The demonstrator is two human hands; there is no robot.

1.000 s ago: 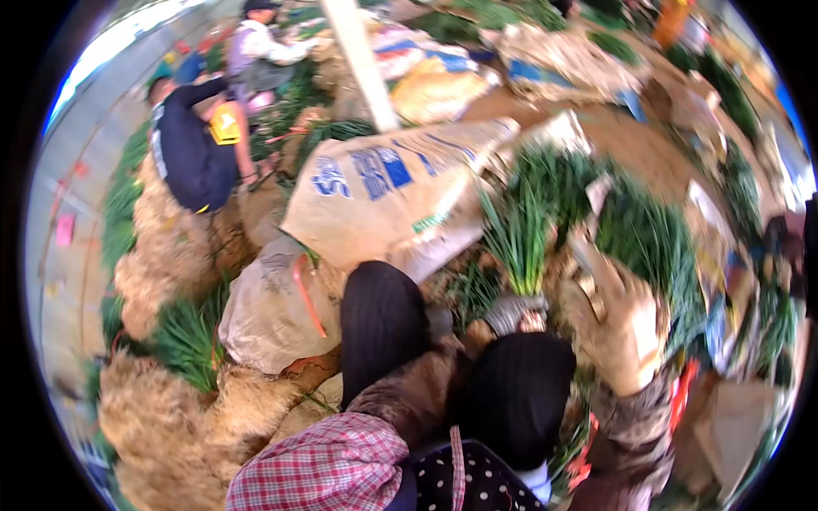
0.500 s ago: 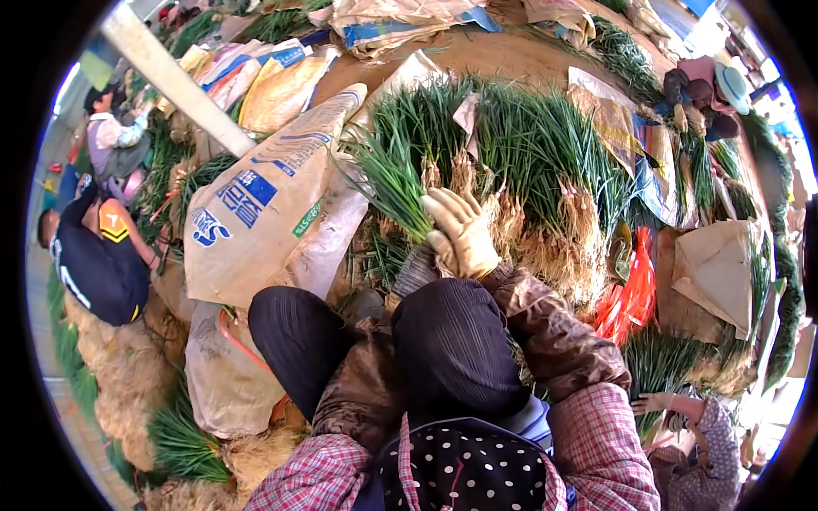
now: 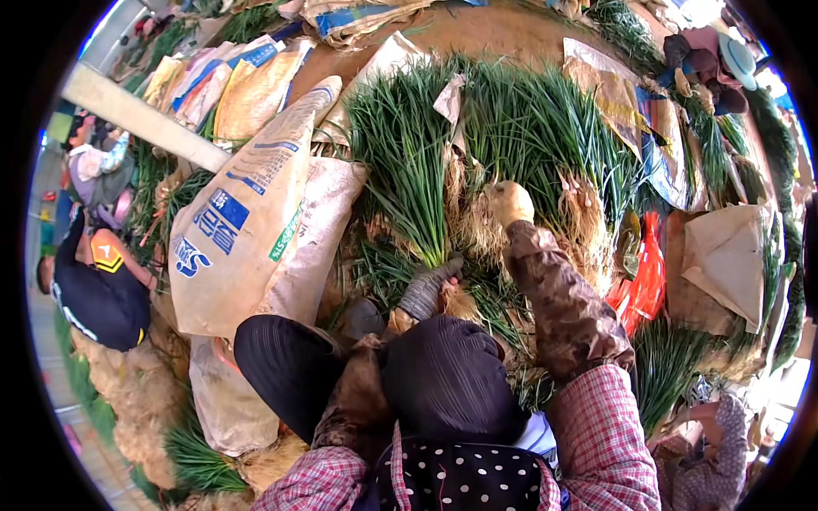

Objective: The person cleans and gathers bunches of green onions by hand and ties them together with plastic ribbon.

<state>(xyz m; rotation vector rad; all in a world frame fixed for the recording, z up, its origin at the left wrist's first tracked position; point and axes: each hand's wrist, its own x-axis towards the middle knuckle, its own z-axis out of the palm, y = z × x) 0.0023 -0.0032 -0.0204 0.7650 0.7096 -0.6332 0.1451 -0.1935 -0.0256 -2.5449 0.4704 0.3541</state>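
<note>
While brown ground (image 3: 477, 34) is shown in a band along the top, most of the surface nearer the person is covered with produce and sacking. The working space is bounded on the left by a printed sack (image 3: 243, 209), laid at a slant with a pale sack (image 3: 322, 226) against its right side; beyond these a white pole (image 3: 145, 119) is set slantwise. The right edge is marked by red plastic strips (image 3: 639, 281) and, beside them, by a folded beige sheet (image 3: 724, 260). Between these edges a row of green onions (image 3: 545, 119) is laid out, the leaves pointed away and the roots (image 3: 584, 221) turned toward the person. A bunch of green onions (image 3: 426, 213) is held by the left hand (image 3: 426, 289), closed around the base of the stalks just beyond the right knee (image 3: 452, 375); its leaves are fanned upward and slightly left. The right hand (image 3: 511, 204) is placed at the roots, apparently curled; whether any are gripped, and how far the fingers are opened, cannot be told. A gap is left between the hands, with loose leaves (image 3: 503, 307) scattered below it. The outer margins are occupied by a person in dark clothing (image 3: 98, 281) at left, a person in a pale blue hat (image 3: 737, 61) at upper right and a patterned sleeve (image 3: 731, 439) at lower right.
</note>
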